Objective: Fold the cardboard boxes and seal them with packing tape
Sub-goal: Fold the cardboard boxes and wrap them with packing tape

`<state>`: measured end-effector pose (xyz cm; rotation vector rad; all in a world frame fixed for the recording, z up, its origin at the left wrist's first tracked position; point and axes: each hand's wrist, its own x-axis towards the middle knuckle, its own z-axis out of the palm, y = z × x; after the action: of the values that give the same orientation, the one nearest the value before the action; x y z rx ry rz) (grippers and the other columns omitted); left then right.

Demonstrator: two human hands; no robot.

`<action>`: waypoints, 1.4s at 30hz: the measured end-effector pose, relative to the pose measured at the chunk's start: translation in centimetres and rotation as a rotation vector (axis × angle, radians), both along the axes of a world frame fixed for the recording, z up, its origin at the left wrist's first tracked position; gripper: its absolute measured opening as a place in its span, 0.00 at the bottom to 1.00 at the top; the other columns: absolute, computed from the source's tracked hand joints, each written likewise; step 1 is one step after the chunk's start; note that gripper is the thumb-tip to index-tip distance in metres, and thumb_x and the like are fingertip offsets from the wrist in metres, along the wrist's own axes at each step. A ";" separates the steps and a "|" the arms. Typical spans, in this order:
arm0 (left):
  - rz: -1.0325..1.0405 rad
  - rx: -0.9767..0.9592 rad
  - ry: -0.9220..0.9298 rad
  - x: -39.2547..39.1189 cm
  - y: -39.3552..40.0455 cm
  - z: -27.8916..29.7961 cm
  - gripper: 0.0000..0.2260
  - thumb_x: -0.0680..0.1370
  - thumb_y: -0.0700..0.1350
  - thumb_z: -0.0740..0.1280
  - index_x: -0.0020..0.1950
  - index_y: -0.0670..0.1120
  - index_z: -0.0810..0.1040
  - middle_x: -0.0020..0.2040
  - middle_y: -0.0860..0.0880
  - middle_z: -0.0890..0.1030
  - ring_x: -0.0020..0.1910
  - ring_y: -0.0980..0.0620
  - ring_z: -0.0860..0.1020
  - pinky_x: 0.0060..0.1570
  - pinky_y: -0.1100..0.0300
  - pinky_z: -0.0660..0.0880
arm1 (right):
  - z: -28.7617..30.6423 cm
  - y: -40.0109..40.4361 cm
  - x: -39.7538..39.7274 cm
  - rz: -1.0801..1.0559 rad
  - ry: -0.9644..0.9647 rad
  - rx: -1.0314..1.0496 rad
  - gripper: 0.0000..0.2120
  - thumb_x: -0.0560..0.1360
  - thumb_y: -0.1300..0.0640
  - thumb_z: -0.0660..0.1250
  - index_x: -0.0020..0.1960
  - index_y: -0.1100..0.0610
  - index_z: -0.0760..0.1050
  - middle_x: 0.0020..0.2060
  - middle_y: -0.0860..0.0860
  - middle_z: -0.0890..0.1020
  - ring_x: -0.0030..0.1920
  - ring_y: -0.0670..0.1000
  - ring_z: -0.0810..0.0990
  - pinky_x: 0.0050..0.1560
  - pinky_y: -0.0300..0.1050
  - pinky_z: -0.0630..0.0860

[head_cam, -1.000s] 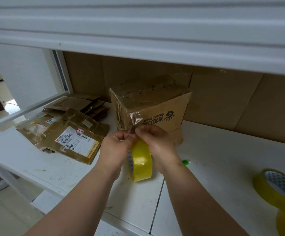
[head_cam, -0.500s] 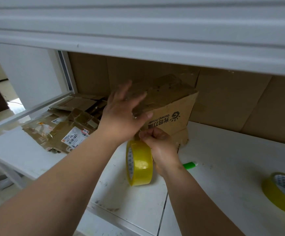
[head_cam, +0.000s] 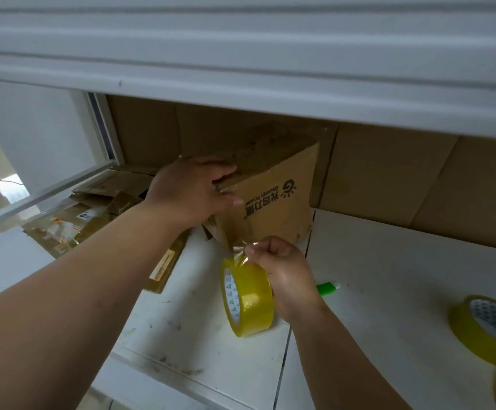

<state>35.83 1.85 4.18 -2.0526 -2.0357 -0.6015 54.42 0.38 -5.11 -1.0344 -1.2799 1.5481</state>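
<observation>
Your left hand lies with flat fingers on the top edge of the brown cardboard box, which stands on the white table against the cardboard back wall. Your right hand pinches the glossy clear strip of the yellow tape roll. Flattened boxes lie to the left; a green marker and a second tape roll lie to the right.

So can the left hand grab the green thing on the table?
Probably not easily. The green thing lies behind the right hand, which grips the tape roll in between. The left hand is pressed flat on the box.
</observation>
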 end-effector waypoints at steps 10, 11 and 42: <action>-0.075 -0.062 0.016 -0.7 -0.2 -0.7 0.34 0.73 0.63 0.71 0.76 0.64 0.62 0.78 0.59 0.61 0.76 0.49 0.60 0.71 0.50 0.59 | 0.9 0.6 -0.1 -0.020 0.019 0.071 0.17 0.75 0.62 0.72 0.30 0.48 0.80 0.32 0.48 0.81 0.43 0.55 0.76 0.51 0.54 0.72; -0.110 -0.096 0.013 -1.0 -0.2 -0.4 0.35 0.73 0.63 0.71 0.77 0.65 0.60 0.78 0.59 0.60 0.76 0.50 0.58 0.72 0.52 0.57 | 1.2 0.7 -0.1 -0.017 0.020 0.088 0.16 0.75 0.61 0.72 0.30 0.48 0.80 0.33 0.48 0.81 0.43 0.55 0.76 0.51 0.53 0.72; -0.237 -0.001 -0.664 -6.4 -4.0 0.4 0.22 0.75 0.35 0.72 0.55 0.64 0.79 0.68 0.72 0.70 0.68 0.72 0.66 0.66 0.71 0.63 | 3.0 1.3 3.7 -0.420 -0.022 0.315 0.14 0.74 0.58 0.73 0.34 0.42 0.82 0.56 0.41 0.75 0.61 0.47 0.77 0.63 0.51 0.74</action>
<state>29.39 -2.12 4.62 -2.3248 -2.0838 -1.4924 58.15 1.63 -2.15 -1.0347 -1.1820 0.9868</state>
